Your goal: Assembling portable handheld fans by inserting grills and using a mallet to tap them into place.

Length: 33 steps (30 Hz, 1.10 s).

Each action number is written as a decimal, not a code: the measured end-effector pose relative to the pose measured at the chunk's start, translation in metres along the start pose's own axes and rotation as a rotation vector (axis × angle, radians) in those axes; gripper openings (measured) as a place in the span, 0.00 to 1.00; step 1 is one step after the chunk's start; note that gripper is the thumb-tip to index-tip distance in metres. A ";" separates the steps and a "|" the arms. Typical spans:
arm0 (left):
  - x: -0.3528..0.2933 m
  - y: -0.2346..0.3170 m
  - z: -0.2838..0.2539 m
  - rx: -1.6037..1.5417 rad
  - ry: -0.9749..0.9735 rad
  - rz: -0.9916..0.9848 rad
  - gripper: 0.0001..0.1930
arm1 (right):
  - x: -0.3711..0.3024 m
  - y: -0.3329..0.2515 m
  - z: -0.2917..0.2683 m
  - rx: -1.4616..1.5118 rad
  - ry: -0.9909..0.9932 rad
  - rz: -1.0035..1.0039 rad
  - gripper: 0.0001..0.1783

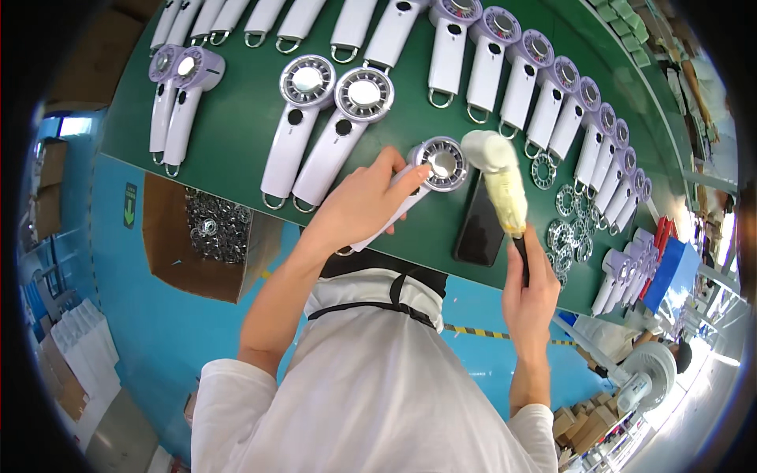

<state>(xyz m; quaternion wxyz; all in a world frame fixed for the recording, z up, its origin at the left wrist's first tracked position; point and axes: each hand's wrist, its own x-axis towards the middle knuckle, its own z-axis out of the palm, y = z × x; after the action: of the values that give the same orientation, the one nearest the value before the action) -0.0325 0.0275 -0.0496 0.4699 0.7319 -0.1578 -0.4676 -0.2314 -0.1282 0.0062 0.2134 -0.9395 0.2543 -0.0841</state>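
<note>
My left hand [364, 195] is wrapped round the handle of a white and purple handheld fan [443, 163], its thumb on the edge of the round silver-centred head. In my right hand [531, 285] is the black handle of a mallet [493, 158] with a white head and a yellowish wrapped neck. The mallet's head is raised just right of the fan's head, apart from it as far as I can see. A black smartphone [479, 225] lies on the green table under the mallet. Two more fans [293, 142] lie to the left of my left hand.
Rows of handheld fans [448, 59] line the far side of the green table [236, 102]. Loose clear rings [561, 235] lie to the right, near a blue bin [664, 272]. Below the table's left edge stands a cardboard box [177, 256] of small dark ring-like parts.
</note>
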 end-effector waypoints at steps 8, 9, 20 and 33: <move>-0.009 -0.006 0.008 0.074 0.060 0.096 0.28 | 0.003 0.010 -0.001 0.210 -0.068 0.355 0.18; -0.015 -0.008 0.009 0.104 0.077 0.179 0.29 | -0.008 0.025 0.003 0.285 0.074 0.257 0.18; -0.061 -0.051 -0.134 0.007 0.931 0.215 0.18 | -0.099 0.200 -0.019 0.102 0.746 0.657 0.18; -0.002 -0.065 -0.140 0.448 0.926 0.092 0.26 | -0.153 0.298 -0.018 0.008 0.616 0.763 0.19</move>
<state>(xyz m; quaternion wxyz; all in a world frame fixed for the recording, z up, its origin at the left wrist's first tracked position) 0.0693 0.1374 -0.0853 0.3422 0.9372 -0.0616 -0.0282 -0.4989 -0.2882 -0.1176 0.1474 -0.7098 0.6316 -0.2750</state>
